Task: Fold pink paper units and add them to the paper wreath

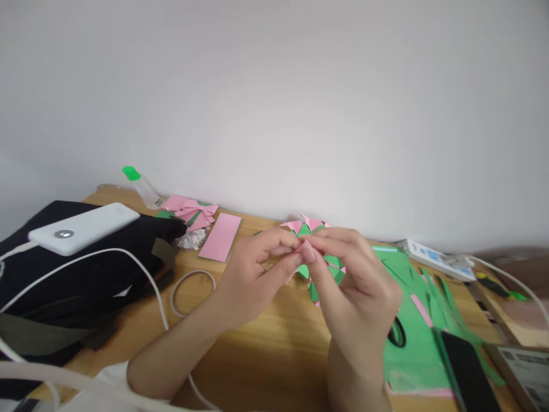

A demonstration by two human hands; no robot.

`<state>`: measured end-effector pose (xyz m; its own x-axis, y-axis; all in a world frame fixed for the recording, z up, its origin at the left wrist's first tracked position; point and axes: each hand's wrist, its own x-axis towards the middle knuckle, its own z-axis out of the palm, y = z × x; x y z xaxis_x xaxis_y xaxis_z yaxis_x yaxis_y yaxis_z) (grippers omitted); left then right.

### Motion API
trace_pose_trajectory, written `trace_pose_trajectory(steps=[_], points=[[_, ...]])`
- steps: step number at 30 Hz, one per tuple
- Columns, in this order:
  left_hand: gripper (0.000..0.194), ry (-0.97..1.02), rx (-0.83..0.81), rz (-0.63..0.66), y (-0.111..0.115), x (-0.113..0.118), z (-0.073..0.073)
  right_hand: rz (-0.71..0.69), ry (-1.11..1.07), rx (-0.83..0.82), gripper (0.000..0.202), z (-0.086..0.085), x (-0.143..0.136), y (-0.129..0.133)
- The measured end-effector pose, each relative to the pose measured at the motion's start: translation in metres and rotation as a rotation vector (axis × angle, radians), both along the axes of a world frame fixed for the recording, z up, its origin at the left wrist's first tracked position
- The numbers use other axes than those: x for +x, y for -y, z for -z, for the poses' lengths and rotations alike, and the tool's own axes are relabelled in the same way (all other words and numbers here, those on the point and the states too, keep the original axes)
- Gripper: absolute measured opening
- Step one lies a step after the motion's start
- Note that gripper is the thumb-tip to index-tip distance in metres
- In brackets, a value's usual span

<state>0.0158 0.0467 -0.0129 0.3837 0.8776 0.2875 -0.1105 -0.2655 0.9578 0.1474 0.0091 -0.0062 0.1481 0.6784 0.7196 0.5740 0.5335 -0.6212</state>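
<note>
A small piece of pink paper (305, 247) is pinched between both hands above the middle of the table; its shape is mostly hidden by the fingers. My left hand (257, 274) holds it with thumb and forefinger from the left. From the right, my right hand (355, 280) grips it between thumb and fingers. Behind the hands lie folded pink and green paper pieces (335, 261), partly covered. To the left, a stack of pink rectangular paper (221, 236) lies on the wooden table (257, 366).
Folded pink pieces (193, 210) and a green-capped glue bottle (143, 187) stand back left. A white power bank (86, 227) rests on black cloth, its cable crossing the left. Green sheets (412, 360), a phone (467, 372) and a power strip (437, 260) are right.
</note>
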Motion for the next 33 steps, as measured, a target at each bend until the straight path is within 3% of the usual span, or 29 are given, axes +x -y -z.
trace_pose_trajectory(steps=[8, 17, 26, 33], points=[[0.011, 0.011, 0.018, -0.002, 0.001, 0.0, -0.003, -0.082, -0.179, -0.036, 0.022, 0.002, -0.002, -0.001], [0.01, 0.055, 0.022, 0.031, 0.001, 0.001, -0.001, -0.113, -0.239, -0.014, 0.022, 0.002, -0.004, 0.0], [0.01, 0.2, 0.201, -0.011, 0.0, 0.001, 0.002, -0.16, -0.285, 0.008, 0.026, 0.002, -0.007, 0.003], [0.008, 0.242, 0.354, -0.033, 0.001, -0.002, 0.01, -0.126, -0.122, 0.126, 0.033, -0.001, -0.005, 0.011]])
